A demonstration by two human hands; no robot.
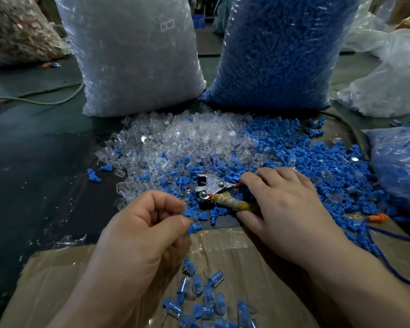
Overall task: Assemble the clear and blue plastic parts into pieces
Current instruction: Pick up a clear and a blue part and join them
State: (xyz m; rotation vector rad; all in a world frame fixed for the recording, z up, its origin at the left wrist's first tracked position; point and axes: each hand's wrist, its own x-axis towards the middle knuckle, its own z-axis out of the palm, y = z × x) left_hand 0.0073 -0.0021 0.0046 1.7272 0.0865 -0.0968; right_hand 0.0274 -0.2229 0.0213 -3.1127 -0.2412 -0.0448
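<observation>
Left hand point(142, 223): pinches blue-and-clear piece point(191, 220) at fingertips, over cardboard point(234, 247) edge. Likely light, stiff, slick; best gripped across the blue head. Right hand point(282, 209): clasps metal tool point(213, 188) by its handles. Beyond: clear parts point(175, 138), blue parts point(305, 150), heaped.

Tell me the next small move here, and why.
Probably bring the left hand up to the metal tool, whose handles the right hand holds, so it can press the pinched blue part home. Finished pieces lie on the cardboard.
</observation>
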